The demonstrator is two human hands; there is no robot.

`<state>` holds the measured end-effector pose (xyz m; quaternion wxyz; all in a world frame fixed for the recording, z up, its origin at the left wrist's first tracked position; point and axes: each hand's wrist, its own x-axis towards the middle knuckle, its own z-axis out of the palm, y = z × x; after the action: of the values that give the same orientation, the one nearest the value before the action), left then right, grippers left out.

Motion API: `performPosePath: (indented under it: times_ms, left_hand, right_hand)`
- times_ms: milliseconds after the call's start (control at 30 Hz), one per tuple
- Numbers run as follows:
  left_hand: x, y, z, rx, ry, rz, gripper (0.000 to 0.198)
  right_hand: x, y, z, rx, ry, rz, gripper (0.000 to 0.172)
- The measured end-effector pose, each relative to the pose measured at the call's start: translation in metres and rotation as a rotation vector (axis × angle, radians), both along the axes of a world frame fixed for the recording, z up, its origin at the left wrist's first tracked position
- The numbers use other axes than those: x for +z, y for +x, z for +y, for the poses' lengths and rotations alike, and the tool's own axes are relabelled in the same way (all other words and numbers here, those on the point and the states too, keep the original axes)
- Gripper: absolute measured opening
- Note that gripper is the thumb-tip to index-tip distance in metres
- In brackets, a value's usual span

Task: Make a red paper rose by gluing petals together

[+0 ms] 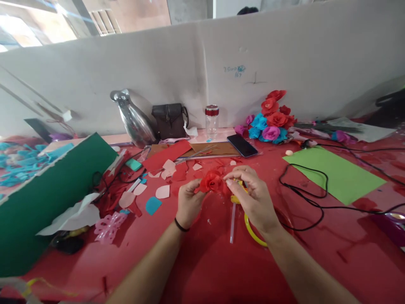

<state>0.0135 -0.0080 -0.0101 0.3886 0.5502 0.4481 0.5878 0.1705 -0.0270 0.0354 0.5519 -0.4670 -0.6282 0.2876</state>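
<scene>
From the head camera, my only view, I check the containers first. A green panel (63, 190), like the side of a box, leans at the left, with blue paper pieces (19, 162) heaped beyond its upper edge; I can't tell whether they lie inside it. Against the wall stand a tilted metal jug (136, 120) and a dark bag (170, 121), whose contents are hidden from me, and a clear jar (211, 122) under a red lid.

My left hand (189, 203) is nearly closed, thumb and fingers pinching the left side of a red paper flower (213, 182). My right hand (255, 198) is half curled, thumb and forefinger together on the petals at the flower's right edge.

The flower sits between both sets of fingertips, above the red tabletop (202, 270). Just beside it, partly behind my right hand, is a yellow tool (234, 199) with a clear stick (233, 223) below.
</scene>
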Motion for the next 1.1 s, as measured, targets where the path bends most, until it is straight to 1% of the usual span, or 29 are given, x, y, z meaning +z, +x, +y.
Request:
performPosePath:
  times_ms: [133,333,500,633,733,900,1000,1100]
  left_hand:
    - [0.001,0.0,0.0,-0.029,0.007,0.009,0.005]
    - [0.002,0.0,0.0,-0.017,0.008,0.066,0.006]
    - [0.0,0.0,0.0,-0.017,0.005,0.035,0.005]
    - [0.001,0.001,-0.001,-0.004,-0.021,-0.028,0.006]
    - [0.002,0.002,-0.001,0.003,-0.035,-0.059,0.005]
    - [0.002,0.002,-0.001,-0.013,-0.046,-0.079,0.008]
    - [0.003,0.004,-0.001,-0.015,-0.07,-0.11,0.011]
    - [0.005,0.007,-0.002,-0.042,-0.103,-0.183,0.013]
  right_hand:
    - [0.0,-0.001,-0.001,0.007,-0.016,-0.032,0.011]
    - [0.0,-0.004,0.0,-0.021,0.041,-0.081,0.005]
    - [-0.001,-0.004,0.0,-0.027,0.055,-0.07,0.008]
    - [-0.001,-0.002,0.003,-0.029,0.004,-0.004,0.015]
    - [-0.001,-0.002,0.004,0.0,-0.063,-0.006,0.019]
    - [-0.003,-0.007,0.005,0.107,-0.138,-0.048,0.016]
    - [-0.006,-0.009,0.004,0.119,-0.15,-0.004,0.013]
    - [-0.008,-0.011,0.003,0.127,-0.164,0.006,0.012]
